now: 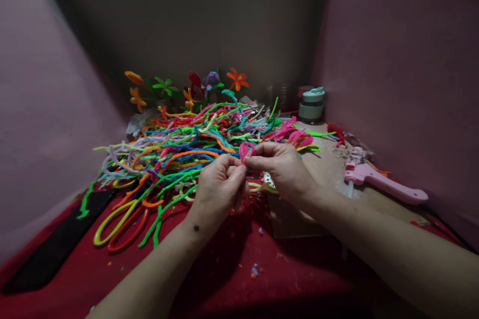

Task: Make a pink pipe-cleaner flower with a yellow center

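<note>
A pink pipe cleaner [246, 149], bent into a small loop, stands up between the fingertips of both hands. My left hand [220, 182] pinches its lower end, and my right hand [282, 167] has thumb and forefinger closed on its right side. The fingertips of the two hands nearly touch. Behind them spreads a large tangled heap of colourful pipe cleaners [187, 154]. A bundle of pink looped pieces [294, 134] lies just beyond my right hand.
Pipe-cleaner flowers [237, 79] stand at the back, with a lidded cup [312, 105] to their right. A pink glue gun [389, 184] rests on the board at right. Yellow and red-handled scissors [116, 224] and a black strip [60, 244] lie at left on the red cloth [284, 279].
</note>
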`<state>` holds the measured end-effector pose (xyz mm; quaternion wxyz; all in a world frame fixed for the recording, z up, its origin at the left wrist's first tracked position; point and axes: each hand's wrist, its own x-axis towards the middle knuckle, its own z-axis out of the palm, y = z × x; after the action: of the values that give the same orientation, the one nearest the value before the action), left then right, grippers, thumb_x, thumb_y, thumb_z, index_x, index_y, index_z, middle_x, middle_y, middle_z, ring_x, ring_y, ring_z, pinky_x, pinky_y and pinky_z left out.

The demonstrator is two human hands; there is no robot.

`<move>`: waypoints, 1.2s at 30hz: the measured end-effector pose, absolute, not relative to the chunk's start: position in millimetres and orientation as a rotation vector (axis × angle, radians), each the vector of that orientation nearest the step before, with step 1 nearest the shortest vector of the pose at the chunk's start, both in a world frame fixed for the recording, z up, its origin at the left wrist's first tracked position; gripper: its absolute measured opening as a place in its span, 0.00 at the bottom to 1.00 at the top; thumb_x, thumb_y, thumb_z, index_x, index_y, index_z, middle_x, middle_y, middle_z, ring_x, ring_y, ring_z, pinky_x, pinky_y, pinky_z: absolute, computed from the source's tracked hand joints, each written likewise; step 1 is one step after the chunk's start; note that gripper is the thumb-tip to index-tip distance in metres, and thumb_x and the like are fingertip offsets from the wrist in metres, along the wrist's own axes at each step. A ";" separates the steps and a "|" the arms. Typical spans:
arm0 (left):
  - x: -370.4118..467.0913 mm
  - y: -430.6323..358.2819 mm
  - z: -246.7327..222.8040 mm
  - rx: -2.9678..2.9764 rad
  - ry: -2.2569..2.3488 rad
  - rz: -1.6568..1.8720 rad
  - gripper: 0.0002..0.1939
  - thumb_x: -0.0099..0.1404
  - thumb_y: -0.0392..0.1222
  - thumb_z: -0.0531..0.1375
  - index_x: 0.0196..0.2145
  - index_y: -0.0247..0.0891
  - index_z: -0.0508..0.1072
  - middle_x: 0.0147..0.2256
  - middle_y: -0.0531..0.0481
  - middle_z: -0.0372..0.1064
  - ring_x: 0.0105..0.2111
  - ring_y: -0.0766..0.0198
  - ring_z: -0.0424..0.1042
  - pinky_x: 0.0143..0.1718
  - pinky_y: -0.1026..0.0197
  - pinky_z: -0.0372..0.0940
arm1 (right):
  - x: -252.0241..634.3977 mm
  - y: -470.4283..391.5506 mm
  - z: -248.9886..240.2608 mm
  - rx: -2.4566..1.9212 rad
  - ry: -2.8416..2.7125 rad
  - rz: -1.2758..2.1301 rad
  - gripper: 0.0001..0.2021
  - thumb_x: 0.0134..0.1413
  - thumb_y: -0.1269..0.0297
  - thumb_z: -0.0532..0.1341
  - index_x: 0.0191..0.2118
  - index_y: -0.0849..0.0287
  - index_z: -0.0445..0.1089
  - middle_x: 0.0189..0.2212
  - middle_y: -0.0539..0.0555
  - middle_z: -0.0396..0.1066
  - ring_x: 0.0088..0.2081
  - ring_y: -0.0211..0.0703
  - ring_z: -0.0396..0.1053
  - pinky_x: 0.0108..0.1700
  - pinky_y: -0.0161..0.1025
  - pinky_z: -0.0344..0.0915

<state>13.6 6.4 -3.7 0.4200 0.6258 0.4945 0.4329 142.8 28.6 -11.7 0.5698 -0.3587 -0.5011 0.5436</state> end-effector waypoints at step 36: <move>12.6 8.5 -7.1 1.792 1.341 1.232 0.06 0.58 0.42 0.57 0.32 0.38 0.68 0.17 0.58 0.65 0.12 0.72 0.62 0.14 0.70 0.57 | 143.7 36.6 -17.5 -0.619 -0.994 1.647 0.09 0.40 0.62 0.66 0.25 0.63 0.68 0.19 0.48 0.68 0.21 0.33 0.65 0.28 0.35 0.63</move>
<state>12.6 8.5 -7.1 0.2892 0.6715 0.5025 0.4615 143.7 36.6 -17.5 0.5316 -0.2593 -0.4168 0.6902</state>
